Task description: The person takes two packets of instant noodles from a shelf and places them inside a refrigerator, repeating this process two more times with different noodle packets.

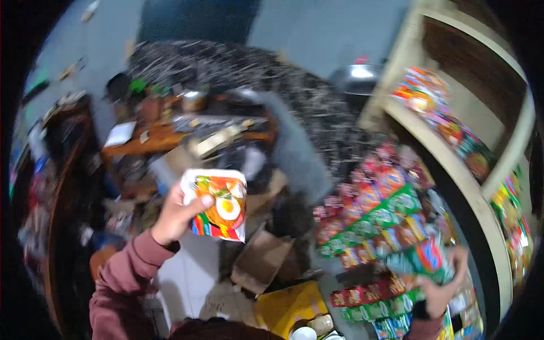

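Observation:
My left hand (174, 216) is closed on an instant noodle packet (228, 211), with its thumb pressed over the front. The packet is white-edged and orange-red, with a fried egg pictured on it, and it is held up away from the shelves. At the lower right, my right hand (442, 290) grips a green packet (412, 262) with red and blue on it; blur hides what kind it is. That packet is over rows of hanging sachets, among them a green sachet strip (371, 226) and a red sachet strip (368, 291).
A pale wooden shelf (498, 272) stands on the right, with colourful packets (422, 93) in its upper compartment. An open cardboard box (263, 258) and a yellow surface (292, 306) lie below. Further back is a cluttered wooden table (164, 144). A metal bowl (360, 78) is near the wall.

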The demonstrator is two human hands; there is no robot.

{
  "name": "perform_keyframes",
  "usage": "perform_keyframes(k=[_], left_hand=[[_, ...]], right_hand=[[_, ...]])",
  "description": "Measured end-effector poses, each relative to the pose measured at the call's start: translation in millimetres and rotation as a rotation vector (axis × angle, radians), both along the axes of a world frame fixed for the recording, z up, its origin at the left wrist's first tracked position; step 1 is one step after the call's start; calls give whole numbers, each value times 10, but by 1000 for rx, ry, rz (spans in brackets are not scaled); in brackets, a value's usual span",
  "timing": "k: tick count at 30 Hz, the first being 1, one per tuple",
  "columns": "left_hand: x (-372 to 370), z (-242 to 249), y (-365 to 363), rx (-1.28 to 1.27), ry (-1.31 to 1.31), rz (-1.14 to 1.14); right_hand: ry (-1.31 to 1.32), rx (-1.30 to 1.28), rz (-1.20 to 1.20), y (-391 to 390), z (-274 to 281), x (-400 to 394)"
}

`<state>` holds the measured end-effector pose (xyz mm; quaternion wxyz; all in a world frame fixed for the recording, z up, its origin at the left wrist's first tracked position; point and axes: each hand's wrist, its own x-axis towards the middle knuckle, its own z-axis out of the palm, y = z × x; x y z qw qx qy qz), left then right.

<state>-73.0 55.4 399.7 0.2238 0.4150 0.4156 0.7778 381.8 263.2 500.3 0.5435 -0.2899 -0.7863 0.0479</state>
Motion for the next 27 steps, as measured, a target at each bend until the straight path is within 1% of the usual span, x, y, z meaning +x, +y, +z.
perform_keyframes(k=[1,2,3,4,5,6,7,8,10,12,13,15,16,19,20,22,23,24,26,27], left_hand=[[-39,-293,-231,-32,-138,15],[-16,-586,-420,-61,-289,23],[-7,-774,-625,-45,-447,85],[-21,-933,-848,-49,-536,119],[-4,-1021,-1052,-40,-628,167],[17,-1081,-1252,-27,-713,217],[23,-1176,-1439,-8,-747,274],[30,-1197,-1637,-7,-725,297],[94,-1227,-1951,-53,-657,416],[148,-1169,-2235,-13,-623,518],[192,-1181,-2370,-5,-603,560],[356,-1149,-2616,-4,-582,644],[481,-1163,-2687,3,-590,694],[827,-1226,-2886,25,-608,906],[960,-1243,-2923,54,-653,935],[1215,-1347,-2960,83,-646,1019],[1340,-1374,-2962,66,-635,1073],[1452,-1395,-2958,60,-641,1080],[1646,-1436,-2925,27,-658,1134],[1725,-1463,-2902,29,-683,1149]], right_hand=[[-151,77,83,77,-372,172],[-78,-41,105,216,-862,340],[53,-399,434,325,-1291,221],[25,-546,530,115,-1453,-65],[-20,-572,590,-8,-1574,-351],[94,-676,633,-104,-1748,-643],[211,-784,665,-192,-1961,-933],[324,-892,687,-281,-2169,-1209],[538,-1128,692,-459,-2500,-1616],[578,-1263,659,-723,-2491,-2214],[527,-1294,697,-766,-2479,-2435],[377,-1286,1064,-848,-2459,-2821],[344,-1308,1100,-915,-2433,-2969],[339,-1557,1288,-1147,-2363,-3365],[319,-1569,1308,-1197,-2375,-3455],[293,-1884,1312,-1333,-2413,-3564],[260,-1914,1363,-1405,-2423,-3595],[257,-1998,1304,-1451,-2441,-3612],[125,-2002,1463,-1420,-2611,-3662],[67,-1982,1506,-1470,-2598,-3657]])
